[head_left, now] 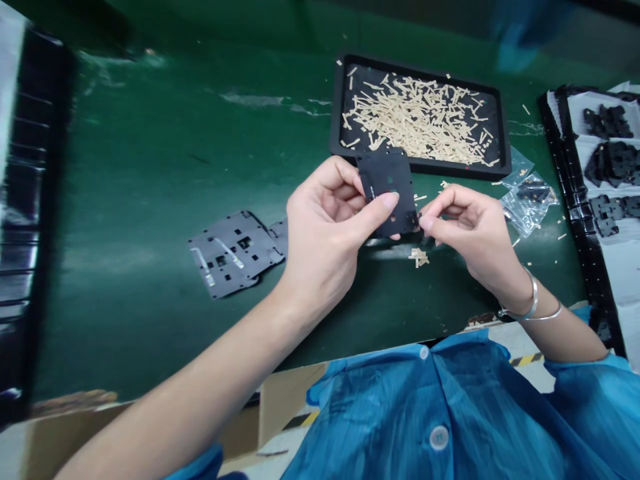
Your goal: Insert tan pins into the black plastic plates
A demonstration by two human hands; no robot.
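My left hand [327, 223] grips a thin black plate [387, 180] with small square cutouts, its thumb lying across the face. At the plate's lower right corner, my right hand [465, 227] pinches a tiny dark piece [417, 219] between thumb and fingertips; its exact kind is too small to make out. To the left, several similar black plates [235, 253] lie in a loose stack on the green table [150, 180], the top one bearing two shiny strips. A small heap of cream strips [419, 257] rests just below the held plate.
Behind my hands stands a black tray [505, 143] full of cream strips [420, 117]. Clear plastic bags [530, 200] with small dark parts lie right of it. A bin [613, 257] of black parts borders the right side; a black rack [25, 220] borders the left.
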